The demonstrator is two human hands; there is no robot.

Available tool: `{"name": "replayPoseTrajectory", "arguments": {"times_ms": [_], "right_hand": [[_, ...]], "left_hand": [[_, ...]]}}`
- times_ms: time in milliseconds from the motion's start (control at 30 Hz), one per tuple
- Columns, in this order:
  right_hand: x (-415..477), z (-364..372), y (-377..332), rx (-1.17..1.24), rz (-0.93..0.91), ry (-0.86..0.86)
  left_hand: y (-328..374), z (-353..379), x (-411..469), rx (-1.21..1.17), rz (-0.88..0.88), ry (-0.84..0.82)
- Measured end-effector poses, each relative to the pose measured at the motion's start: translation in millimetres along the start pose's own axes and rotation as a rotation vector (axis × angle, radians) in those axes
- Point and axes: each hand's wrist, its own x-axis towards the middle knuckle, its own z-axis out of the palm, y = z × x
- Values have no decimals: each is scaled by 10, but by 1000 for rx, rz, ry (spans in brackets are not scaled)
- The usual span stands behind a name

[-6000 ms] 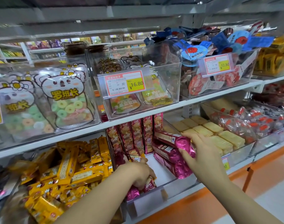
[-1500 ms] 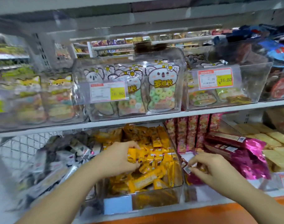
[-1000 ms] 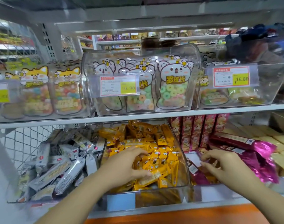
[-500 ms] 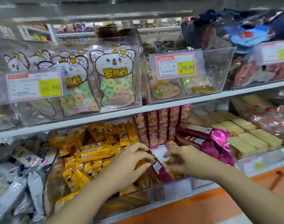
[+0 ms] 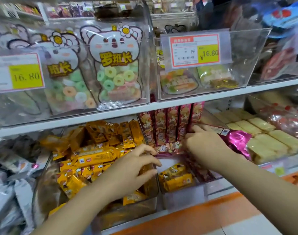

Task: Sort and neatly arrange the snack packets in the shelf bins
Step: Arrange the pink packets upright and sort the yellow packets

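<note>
Both hands are down in the lower shelf, centre of the frame. The left hand (image 5: 133, 168) lies over the wall between two clear bins, fingers spread and loosely bent, with nothing in them that I can see. The right hand (image 5: 206, 150) reaches into the middle bin (image 5: 182, 199), knuckles up and fingers bent down against the foot of the upright red-pink packets (image 5: 170, 124) standing in a row at the back. Its fingertips are buried there, so I cannot tell whether it pinches one.

A stray yellow packet (image 5: 175, 177) lies at the front of that middle bin, just below the hands. The heap of yellow snack packets (image 5: 94, 150) fills the bin to the left. Magenta foil packets (image 5: 236, 141) lie right of the right wrist, with pale wafer packets (image 5: 263, 138) beyond them. On the upper shelf stand koala-shaped gummy bags (image 5: 114, 65) and a price tag (image 5: 194, 50) reading 16.80.
</note>
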Motion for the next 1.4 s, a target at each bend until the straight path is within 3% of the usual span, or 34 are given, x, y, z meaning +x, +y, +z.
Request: {"name": "replayPoseTrajectory", "arguments": {"times_ms": [100,200,333,433,600,800,933,1133,1400], "right_hand": [[41,37,-66,-34,-52,-19],[84,114,-144,97,-105,-206],[112,227,-129,549,-109,-533],[145,309,-181,523,-170,-696],[221,405,-288,275,-310,-615],[286,362,-246,328,-232,-511],[237,401,-234,377,-235,-566],[234,440,-336,230,-243,-622],[146,473,-320,479,-106,-616]], "left_hand": [[5,-29,-2,-11,3,-27],[-2,-48,-3,-21,11,-44],[-37,-37,-11,-18,29,-53],[-50,-35,-25,-39,36,-62],[-68,-31,-30,-57,46,-69],[-95,-16,-27,-67,54,-56],[-103,-4,-23,-66,56,-54],[-84,-22,-16,-63,51,-63],[-45,-48,-23,-44,44,-68]]}}
